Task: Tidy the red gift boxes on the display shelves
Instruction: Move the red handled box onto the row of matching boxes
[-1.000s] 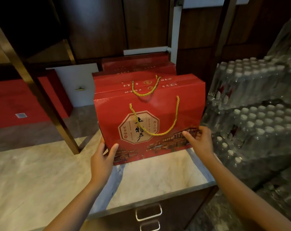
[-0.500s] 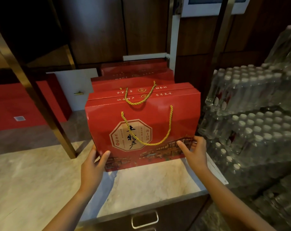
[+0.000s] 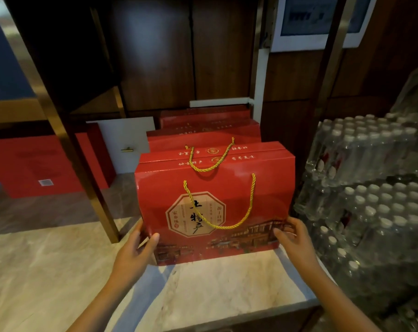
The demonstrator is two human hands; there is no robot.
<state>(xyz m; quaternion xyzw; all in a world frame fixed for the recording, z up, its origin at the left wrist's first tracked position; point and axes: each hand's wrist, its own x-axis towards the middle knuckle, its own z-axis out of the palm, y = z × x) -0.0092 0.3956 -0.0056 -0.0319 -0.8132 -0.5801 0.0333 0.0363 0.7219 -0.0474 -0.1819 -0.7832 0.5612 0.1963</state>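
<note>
A red gift box (image 3: 270, 188) with gold rope handles and an octagonal label stands upright on the marble shelf top (image 3: 215, 291). My left hand (image 3: 133, 252) grips its lower left corner, thumb across the front face. My right hand (image 3: 296, 238) holds its lower right corner. Behind it, more red gift boxes (image 3: 203, 137) stand in a row reaching back to the dark wood wall; only their tops show.
Shrink-wrapped packs of water bottles (image 3: 375, 200) are stacked close on the right. A brass shelf post (image 3: 83, 178) rises left of the box. Large flat red boxes (image 3: 30, 164) lie at the far left. A white cabinet door (image 3: 128, 144) is behind.
The view has tilted up, so the box and both hands sit lower in the frame. Both hands keep the same hold on the box's lower corners.
</note>
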